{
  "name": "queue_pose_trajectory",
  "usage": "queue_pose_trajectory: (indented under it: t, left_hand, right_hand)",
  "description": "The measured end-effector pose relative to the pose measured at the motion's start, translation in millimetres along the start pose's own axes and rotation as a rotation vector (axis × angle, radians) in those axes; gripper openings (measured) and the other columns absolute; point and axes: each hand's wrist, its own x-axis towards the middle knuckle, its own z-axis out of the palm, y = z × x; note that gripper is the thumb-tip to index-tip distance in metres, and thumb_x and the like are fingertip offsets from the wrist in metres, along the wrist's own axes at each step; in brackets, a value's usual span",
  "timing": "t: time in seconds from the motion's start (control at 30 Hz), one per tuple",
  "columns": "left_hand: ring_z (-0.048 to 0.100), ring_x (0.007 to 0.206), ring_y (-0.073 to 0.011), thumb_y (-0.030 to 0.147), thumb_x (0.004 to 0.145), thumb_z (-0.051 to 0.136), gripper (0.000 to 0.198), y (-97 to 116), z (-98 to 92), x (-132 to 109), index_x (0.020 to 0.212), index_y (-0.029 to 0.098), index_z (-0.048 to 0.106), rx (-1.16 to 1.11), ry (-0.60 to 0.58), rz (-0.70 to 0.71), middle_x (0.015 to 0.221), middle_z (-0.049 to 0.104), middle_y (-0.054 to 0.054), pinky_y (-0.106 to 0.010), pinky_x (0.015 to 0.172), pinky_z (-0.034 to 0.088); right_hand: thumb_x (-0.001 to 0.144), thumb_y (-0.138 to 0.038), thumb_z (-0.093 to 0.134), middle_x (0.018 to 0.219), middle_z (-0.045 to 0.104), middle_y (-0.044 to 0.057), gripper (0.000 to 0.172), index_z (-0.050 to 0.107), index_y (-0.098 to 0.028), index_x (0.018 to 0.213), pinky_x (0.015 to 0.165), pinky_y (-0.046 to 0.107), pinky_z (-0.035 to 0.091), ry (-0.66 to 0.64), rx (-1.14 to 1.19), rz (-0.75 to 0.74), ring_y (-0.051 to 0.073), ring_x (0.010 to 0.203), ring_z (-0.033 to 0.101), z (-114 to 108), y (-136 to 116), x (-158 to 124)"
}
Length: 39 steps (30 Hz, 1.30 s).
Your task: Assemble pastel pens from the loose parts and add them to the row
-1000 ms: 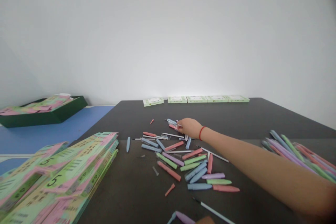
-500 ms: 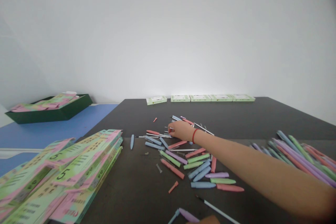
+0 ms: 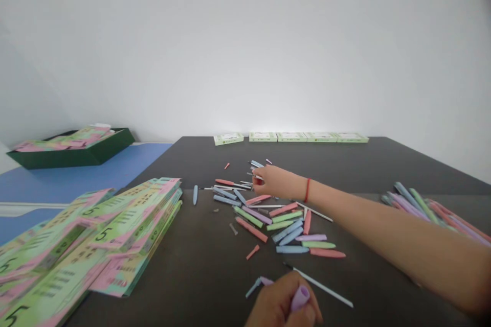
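Nearest: left hand grips a purple pen tube, hollow end showing. Just beyond: dark-tipped white stick on the black tabletop. Mid-table: loose red, green, blue, purple pen parts. Farther: right hand, red wristband, fingertips pinched on a thin pale stick, partly hidden. Far edge: pale green boxes.

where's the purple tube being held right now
The purple tube is at the bottom of the head view, just right of centre, gripped in the left hand, below a white refill.
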Motion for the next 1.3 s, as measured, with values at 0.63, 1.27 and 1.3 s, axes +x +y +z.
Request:
queue_pose_trajectory:
  t: [0.63,1.27,1.3]
  left_hand:
    - [0.045,0.071,-0.0154,0.048,0.092,0.038,0.035,10,0.6,1,0.089,0.017,0.055,0.141,0.050,0.251,0.079,0.054,-0.003,-0.025,0.067,0.035]
    - [0.050,0.079,-0.0187,0.041,0.094,0.039,0.033,16,-3.6,-2,0.088,0.015,0.058,0.060,0.030,0.317,0.084,0.054,-0.007,-0.030,0.073,0.037]
    - [0.050,0.081,-0.0196,0.040,0.093,0.040,0.032,16,-3.3,-3,0.090,0.015,0.060,0.031,0.030,0.309,0.087,0.055,-0.008,-0.031,0.076,0.037]
  right_hand:
    - [0.082,-0.018,0.059,0.090,0.067,0.000,0.013,0.063,-0.025,0.093,0.070,0.023,0.042,0.118,0.308,-0.056,0.016,0.081,0.061,8,-52,-174]
    - [0.090,-0.030,0.057,0.117,0.058,0.010,0.031,0.056,-0.014,0.116,0.081,0.040,0.051,0.039,-0.119,0.557,0.022,0.097,0.060,33,73,-23]
    - [0.090,-0.030,0.056,0.117,0.058,0.010,0.031,0.056,-0.014,0.116,0.081,0.040,0.051,0.042,-0.109,0.552,0.021,0.097,0.060,32,72,-24]
